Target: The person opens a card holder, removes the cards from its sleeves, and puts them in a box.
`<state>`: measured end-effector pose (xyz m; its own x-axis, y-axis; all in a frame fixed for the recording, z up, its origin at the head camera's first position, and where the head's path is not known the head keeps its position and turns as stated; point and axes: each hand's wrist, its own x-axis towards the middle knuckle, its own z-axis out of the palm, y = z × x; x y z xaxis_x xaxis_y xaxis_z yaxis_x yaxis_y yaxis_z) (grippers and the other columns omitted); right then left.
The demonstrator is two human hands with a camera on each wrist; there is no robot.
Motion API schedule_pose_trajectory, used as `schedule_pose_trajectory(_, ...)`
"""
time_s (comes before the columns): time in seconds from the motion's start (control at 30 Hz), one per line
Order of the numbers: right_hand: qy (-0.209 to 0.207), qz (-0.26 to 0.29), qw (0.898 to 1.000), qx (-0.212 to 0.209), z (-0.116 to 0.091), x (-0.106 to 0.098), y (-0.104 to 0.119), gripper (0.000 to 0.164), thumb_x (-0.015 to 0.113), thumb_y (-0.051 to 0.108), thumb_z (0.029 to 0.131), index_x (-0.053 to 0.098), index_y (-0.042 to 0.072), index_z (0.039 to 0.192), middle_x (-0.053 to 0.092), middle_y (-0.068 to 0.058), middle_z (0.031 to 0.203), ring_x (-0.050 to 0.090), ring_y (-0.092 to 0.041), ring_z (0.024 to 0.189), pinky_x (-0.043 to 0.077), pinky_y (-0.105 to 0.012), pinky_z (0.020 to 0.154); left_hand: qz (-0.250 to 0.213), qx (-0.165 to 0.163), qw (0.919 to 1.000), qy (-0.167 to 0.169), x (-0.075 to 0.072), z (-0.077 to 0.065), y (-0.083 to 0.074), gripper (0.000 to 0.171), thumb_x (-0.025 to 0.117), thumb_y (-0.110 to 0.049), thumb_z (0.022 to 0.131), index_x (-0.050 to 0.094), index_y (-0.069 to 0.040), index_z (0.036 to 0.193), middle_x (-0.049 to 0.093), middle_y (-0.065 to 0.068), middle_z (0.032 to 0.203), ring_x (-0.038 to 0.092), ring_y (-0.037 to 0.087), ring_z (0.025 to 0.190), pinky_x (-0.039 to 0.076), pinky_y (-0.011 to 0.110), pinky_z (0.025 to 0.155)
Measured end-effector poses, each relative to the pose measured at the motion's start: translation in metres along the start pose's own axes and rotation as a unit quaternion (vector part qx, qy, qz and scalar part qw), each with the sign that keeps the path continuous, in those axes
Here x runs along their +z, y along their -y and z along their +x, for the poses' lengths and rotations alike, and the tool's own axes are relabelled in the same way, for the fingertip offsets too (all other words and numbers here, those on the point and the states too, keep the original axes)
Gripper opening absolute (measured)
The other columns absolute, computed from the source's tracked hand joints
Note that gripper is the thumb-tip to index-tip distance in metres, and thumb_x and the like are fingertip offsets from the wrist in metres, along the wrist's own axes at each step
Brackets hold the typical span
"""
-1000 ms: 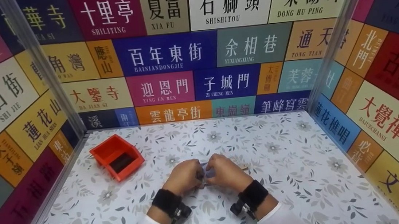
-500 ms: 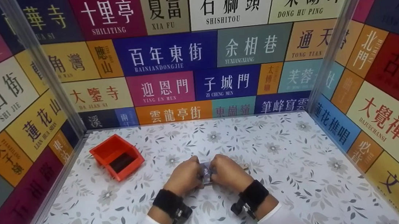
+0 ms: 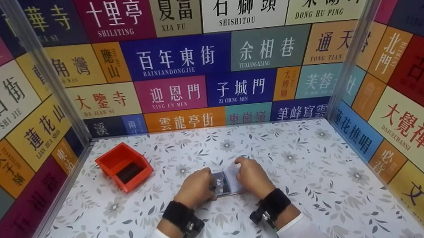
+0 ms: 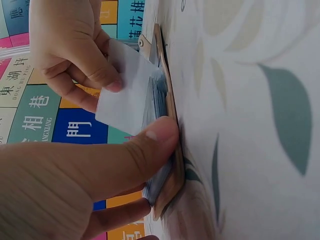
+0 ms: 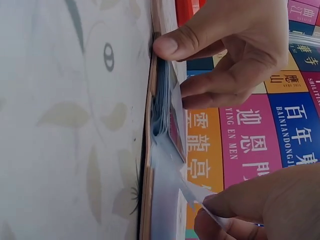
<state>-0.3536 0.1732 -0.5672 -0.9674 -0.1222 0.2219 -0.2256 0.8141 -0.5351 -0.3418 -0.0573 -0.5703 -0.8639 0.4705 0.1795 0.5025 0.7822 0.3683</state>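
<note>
One brown-covered card holder (image 4: 171,189) lies spread out on the flower-patterned surface (image 3: 222,230), between both hands, its long axis running left to right across the person's front. The left hand (image 3: 197,186) grips the holder's left part, thumb on the near edge of the stacked leaves, just beside a card marked "VIP" (image 3: 220,183). The right hand (image 3: 254,175) pinches a pale clear leaf (image 4: 125,92) between thumb and fingers, raised toward the right and away from the stack. Farther off, front left, stands an orange bin (image 3: 136,178), well apart from both hands.
</note>
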Motion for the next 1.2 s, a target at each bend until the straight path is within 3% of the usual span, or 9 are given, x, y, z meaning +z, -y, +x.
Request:
schedule_pose_trajectory(0.23,0.026,0.001,0.999,0.041,0.002,0.005,-0.015,0.052,0.072,-0.007,0.087,0.073,0.001,0.138,0.083,-0.021,0.118,0.08,-0.038,0.111,0.064,-0.054,0.101,-0.005,-0.004,1.0,0.006,-0.001,-0.002,-0.001,0.032,0.107,-0.017,0.066,0.084,-0.014,0.088,0.07,-0.001,0.094,0.06,0.017,0.079,0.055,0.037,0.077)
schedule_pose_trajectory(0.33,0.027,-0.002,0.999,0.039,0.003,0.006,-0.017,0.053,0.073,-0.007,0.084,0.073,-0.001,0.137,0.082,-0.023,0.124,0.078,-0.04,0.117,0.062,-0.055,0.106,-0.007,-0.004,1.0,0.006,0.0,-0.002,0.0,0.033,0.107,-0.017,0.066,0.083,-0.014,0.088,0.071,0.0,0.094,0.059,0.017,0.079,0.054,0.036,0.076)
schedule_pose_trajectory(0.47,0.02,0.002,1.0,0.007,0.004,0.009,-0.017,0.045,0.072,-0.01,0.082,0.077,-0.004,0.126,0.078,-0.019,0.111,0.075,-0.037,0.108,0.062,-0.053,0.104,-0.001,-0.001,1.0,0.002,0.002,0.0,0.002,0.034,0.108,-0.017,0.064,0.083,-0.013,0.087,0.069,0.0,0.091,0.056,0.016,0.077,0.053,0.037,0.073)
schedule_pose_trajectory(0.6,0.044,0.026,0.999,-0.018,0.004,0.012,-0.014,0.029,0.076,-0.006,0.088,0.081,-0.001,0.117,0.077,-0.012,0.1,0.073,-0.029,0.098,0.063,-0.05,0.096,0.004,0.003,1.0,-0.001,0.003,0.0,0.003,0.035,0.108,-0.018,0.063,0.082,-0.014,0.086,0.066,-0.002,0.088,0.055,0.016,0.075,0.053,0.037,0.071)
schedule_pose_trajectory(0.83,0.091,0.047,0.995,-0.01,0.003,0.015,-0.011,0.024,0.086,0.006,0.091,0.083,0.003,0.115,0.083,-0.01,0.108,0.078,-0.028,0.106,0.063,-0.05,0.103,0.002,-0.012,0.9998,0.012,0.003,0.002,0.003,0.034,0.107,-0.025,0.07,0.081,-0.015,0.089,0.063,-0.007,0.085,0.057,0.015,0.074,0.052,0.036,0.071)
schedule_pose_trajectory(1.03,0.091,0.053,0.994,-0.009,0.003,0.015,-0.013,0.024,0.088,0.006,0.09,0.083,0.002,0.114,0.082,-0.009,0.107,0.076,-0.026,0.101,0.063,-0.049,0.1,-0.002,-0.017,0.9998,0.007,0.001,0.003,0.003,0.023,0.1,-0.028,0.084,0.082,-0.015,0.091,0.064,-0.005,0.086,0.057,0.014,0.073,0.053,0.037,0.07)
schedule_pose_trajectory(1.2,0.09,0.05,0.995,-0.015,0.004,0.016,-0.014,0.024,0.088,0.006,0.091,0.083,0.002,0.113,0.082,-0.01,0.107,0.076,-0.026,0.101,0.063,-0.049,0.1,0.001,-0.015,0.9999,-0.001,0.0,0.003,0.002,0.02,0.099,-0.025,0.085,0.082,-0.014,0.089,0.063,-0.003,0.088,0.055,0.015,0.072,0.053,0.038,0.07)
